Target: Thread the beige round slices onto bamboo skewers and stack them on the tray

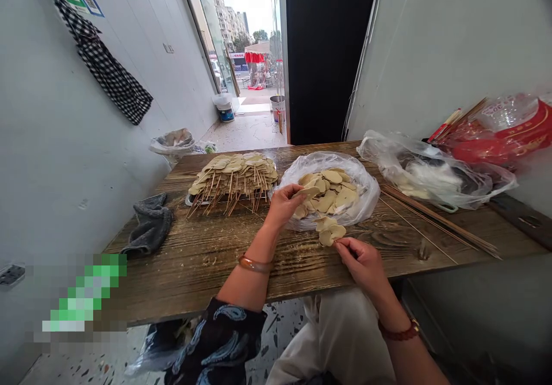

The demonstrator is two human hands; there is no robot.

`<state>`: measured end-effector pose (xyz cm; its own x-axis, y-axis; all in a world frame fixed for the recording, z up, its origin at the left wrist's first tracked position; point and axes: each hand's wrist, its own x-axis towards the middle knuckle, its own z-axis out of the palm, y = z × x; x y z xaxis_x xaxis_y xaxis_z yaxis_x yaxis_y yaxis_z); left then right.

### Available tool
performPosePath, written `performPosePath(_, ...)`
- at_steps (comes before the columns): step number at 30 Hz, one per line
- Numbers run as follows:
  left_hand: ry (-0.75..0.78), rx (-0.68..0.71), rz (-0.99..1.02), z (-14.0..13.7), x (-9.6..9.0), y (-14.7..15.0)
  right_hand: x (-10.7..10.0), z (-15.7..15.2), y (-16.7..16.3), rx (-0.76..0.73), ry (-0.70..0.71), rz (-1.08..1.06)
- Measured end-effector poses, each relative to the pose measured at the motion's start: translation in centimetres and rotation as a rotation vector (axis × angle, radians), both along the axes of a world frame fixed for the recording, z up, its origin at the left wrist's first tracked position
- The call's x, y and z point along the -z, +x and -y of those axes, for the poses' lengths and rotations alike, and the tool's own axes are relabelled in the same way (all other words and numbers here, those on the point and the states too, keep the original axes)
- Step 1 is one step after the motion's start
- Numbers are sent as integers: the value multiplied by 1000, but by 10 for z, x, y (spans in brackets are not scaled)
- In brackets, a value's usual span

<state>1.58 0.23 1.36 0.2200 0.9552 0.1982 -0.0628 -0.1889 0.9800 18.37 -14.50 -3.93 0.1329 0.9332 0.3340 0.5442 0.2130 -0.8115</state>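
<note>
My left hand (282,206) pinches a thin, pale yellow slice (311,191) at the near left side of an open clear plastic bag (368,204). Inside the bag lies a heap of similar loose slices (328,192); they look like potato, though I cannot be sure. Closer to me, my right hand (364,264) grips the end of a skewer, whose stick is mostly hidden by the fingers. Several threaded slices (331,234) fan out from it, just in front of the bag. Left of the bag, many filled skewers (235,175) are stacked on a tray, sticks towards me.
Bare skewer sticks (440,221) lie on the wooden table (207,281) at right, beside another plastic bag (431,169) and a red package (509,132). A dark cloth (149,224) rests at left. Behind the table's far left corner is a lined bin (172,142).
</note>
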Motion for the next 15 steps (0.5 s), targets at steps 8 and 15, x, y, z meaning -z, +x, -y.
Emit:
performPosePath(8,-11,60,-4,5,-2,5,1,-1,-1,26,32,19)
performPosePath(15,-99,90,78,4,2,5,-1,1,-3,20,41,6)
